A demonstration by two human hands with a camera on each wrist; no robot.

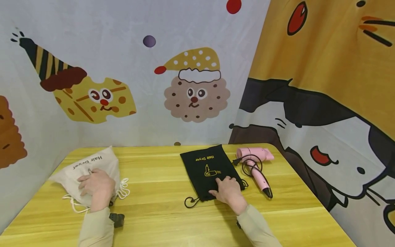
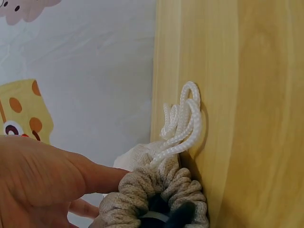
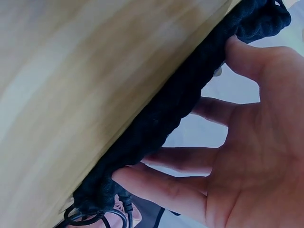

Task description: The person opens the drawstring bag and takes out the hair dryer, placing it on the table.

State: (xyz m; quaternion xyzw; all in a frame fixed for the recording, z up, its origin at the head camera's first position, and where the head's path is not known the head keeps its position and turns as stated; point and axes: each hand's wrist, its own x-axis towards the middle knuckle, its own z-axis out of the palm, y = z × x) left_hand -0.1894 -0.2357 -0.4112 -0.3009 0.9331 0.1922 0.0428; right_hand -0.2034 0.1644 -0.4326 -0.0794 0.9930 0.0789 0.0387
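Observation:
On the left of the table lies a cream drawstring bag (image 1: 102,164) printed "Hair Dryer". My left hand (image 1: 98,187) rests on top of it with fingers spread, and the thumb touches the gathered mouth (image 2: 128,197) in the left wrist view. Something dark shows inside that opening. A flat black drawstring bag (image 1: 197,171), also printed "Hair Dryer", lies right of the middle. My right hand (image 1: 229,192) touches its near edge, fingers extended and apart. Beside that bag lies a pink hair dryer (image 1: 262,178), its black cord looped around the handle.
The wooden table (image 1: 151,192) reaches back to a printed cloth backdrop (image 1: 148,103). White cords (image 1: 124,188) trail from the cream bag, and a black cord loop (image 1: 192,202) sticks out at the black bag's near left corner.

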